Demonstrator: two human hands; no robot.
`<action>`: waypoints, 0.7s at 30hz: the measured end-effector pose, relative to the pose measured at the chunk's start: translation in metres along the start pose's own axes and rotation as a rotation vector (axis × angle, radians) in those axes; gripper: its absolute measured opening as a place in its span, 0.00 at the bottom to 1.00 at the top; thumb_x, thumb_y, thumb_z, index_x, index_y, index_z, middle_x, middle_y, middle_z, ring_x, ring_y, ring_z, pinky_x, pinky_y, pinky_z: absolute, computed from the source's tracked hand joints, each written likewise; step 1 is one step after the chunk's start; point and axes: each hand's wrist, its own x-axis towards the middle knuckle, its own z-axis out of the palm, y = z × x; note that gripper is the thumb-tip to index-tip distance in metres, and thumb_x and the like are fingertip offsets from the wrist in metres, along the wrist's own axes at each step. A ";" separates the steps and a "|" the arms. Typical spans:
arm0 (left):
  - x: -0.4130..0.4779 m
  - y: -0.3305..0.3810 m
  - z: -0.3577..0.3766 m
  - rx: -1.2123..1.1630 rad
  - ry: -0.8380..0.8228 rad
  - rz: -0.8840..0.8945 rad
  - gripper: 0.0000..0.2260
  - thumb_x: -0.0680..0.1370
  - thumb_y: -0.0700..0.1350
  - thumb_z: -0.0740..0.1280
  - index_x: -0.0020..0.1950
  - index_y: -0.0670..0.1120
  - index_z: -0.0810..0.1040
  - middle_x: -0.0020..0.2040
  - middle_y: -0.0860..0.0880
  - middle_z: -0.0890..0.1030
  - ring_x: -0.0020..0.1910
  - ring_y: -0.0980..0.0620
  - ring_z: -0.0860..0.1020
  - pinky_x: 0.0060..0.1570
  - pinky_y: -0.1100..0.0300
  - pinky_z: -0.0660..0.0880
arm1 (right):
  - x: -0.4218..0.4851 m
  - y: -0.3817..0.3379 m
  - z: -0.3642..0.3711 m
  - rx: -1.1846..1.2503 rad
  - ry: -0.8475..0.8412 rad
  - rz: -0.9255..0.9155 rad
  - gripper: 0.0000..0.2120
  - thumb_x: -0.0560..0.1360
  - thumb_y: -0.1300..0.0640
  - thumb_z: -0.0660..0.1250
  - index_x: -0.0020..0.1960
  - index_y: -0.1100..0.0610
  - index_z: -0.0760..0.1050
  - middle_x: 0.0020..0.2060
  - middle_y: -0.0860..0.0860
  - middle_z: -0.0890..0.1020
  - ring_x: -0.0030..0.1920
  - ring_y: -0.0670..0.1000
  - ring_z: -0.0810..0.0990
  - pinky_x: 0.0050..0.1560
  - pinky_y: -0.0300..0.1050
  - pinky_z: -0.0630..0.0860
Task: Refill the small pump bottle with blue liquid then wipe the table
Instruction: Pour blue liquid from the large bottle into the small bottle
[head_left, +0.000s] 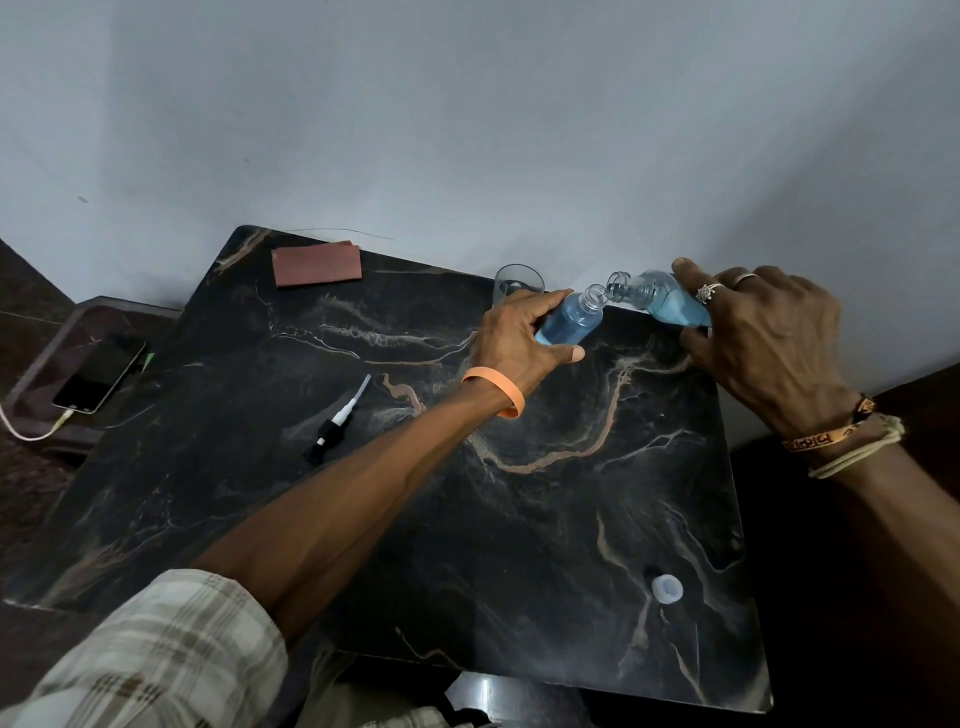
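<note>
While the two bottle mouths sit almost touching at the far edge of the tabletop (519, 519), the refill looks to be in its pouring stage. The left hand (519, 338) grips the small pump bottle (569, 325), its fingers (550, 300) curled over the top side and the thumb underneath, and the bottle leans with its open neck toward the right. The right hand (769, 332) has its fingers wrapped round the larger bottle (670, 301), which is tipped so that its mouth points down at the small neck. Whether a stream is running between them is too fine to tell.

Done, by the look of things: the pump head (337, 421) with its dip tube is off and lies on the tabletop left of the forearm, and a white cap (666, 588), probably the larger bottle's, lies near the front right. Blue liquid appears to reach the small bottle's shoulder, so the fill seems well advanced.

Left to do: end the pour, set both bottles upright, refit the pump head and the cap, then wipe. A reddish-brown flat thing (317, 266) lies at the back left; I cannot tell whether it is a cloth. A clear glass (517, 286) stands just behind the left hand.
</note>
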 end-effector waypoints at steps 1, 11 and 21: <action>0.000 0.000 0.000 -0.003 -0.001 -0.003 0.31 0.62 0.46 0.83 0.63 0.50 0.80 0.55 0.51 0.82 0.53 0.50 0.80 0.51 0.50 0.82 | 0.000 0.000 0.000 0.000 0.002 -0.001 0.27 0.71 0.56 0.71 0.70 0.57 0.74 0.45 0.61 0.83 0.41 0.64 0.80 0.38 0.50 0.72; -0.001 0.002 0.001 -0.034 -0.003 -0.016 0.31 0.61 0.44 0.83 0.64 0.47 0.79 0.55 0.50 0.81 0.53 0.49 0.80 0.52 0.50 0.81 | 0.000 0.001 0.001 0.002 0.014 -0.003 0.27 0.71 0.57 0.71 0.70 0.57 0.74 0.45 0.61 0.83 0.41 0.65 0.80 0.37 0.50 0.72; -0.002 0.001 0.001 -0.044 -0.002 -0.017 0.31 0.61 0.44 0.83 0.63 0.49 0.80 0.55 0.50 0.82 0.53 0.49 0.80 0.52 0.50 0.81 | -0.001 0.000 0.001 0.007 0.009 -0.005 0.28 0.71 0.57 0.71 0.70 0.57 0.74 0.46 0.62 0.84 0.42 0.65 0.80 0.38 0.51 0.72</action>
